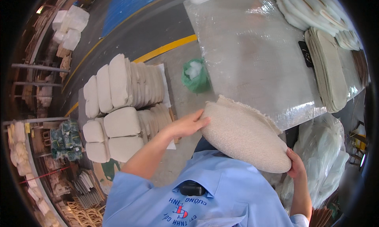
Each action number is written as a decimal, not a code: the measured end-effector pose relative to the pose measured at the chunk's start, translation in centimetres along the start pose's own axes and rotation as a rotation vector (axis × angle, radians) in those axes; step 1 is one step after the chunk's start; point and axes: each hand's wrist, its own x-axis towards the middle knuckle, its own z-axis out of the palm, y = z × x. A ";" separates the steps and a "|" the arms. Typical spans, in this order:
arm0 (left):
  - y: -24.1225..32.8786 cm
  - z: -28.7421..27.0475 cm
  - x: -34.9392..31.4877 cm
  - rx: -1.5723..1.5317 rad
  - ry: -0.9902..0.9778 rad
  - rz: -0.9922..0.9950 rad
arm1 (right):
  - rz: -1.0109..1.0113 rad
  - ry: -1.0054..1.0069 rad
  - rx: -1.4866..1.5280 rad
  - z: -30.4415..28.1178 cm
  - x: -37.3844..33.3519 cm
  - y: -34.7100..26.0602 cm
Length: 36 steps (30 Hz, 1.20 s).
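Note:
A beige woven-fabric cushion is held in front of my body, over the near edge of the work table. Its rounded side faces me, and a frayed fabric edge runs along the far side. My left hand grips the cushion's left end, fingers at its upper corner. At the right end, my right hand is closed round the tip, with some fingers hidden behind it. Beyond it on the table's right lies a stack of flat beige fabric covers.
Stacked beige cushions stand on a pallet to the left. A green bag with white filling sits on the floor beside the table. White padding lies at the table's far right. Plastic-wrapped bundles stand at right; shelving lines the far left.

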 end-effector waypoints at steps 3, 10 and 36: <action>1.5 0.7 1.9 -0.082 -0.095 -0.178 | 0.054 0.022 -0.098 0.6 0.2 -0.8; 0.5 0.8 8.5 0.136 -0.160 -0.392 | 0.168 0.237 -0.203 1.5 2.7 -1.2; -0.1 -0.9 16.1 -0.180 -0.150 -0.277 | 0.189 0.250 -0.268 0.2 6.1 -0.5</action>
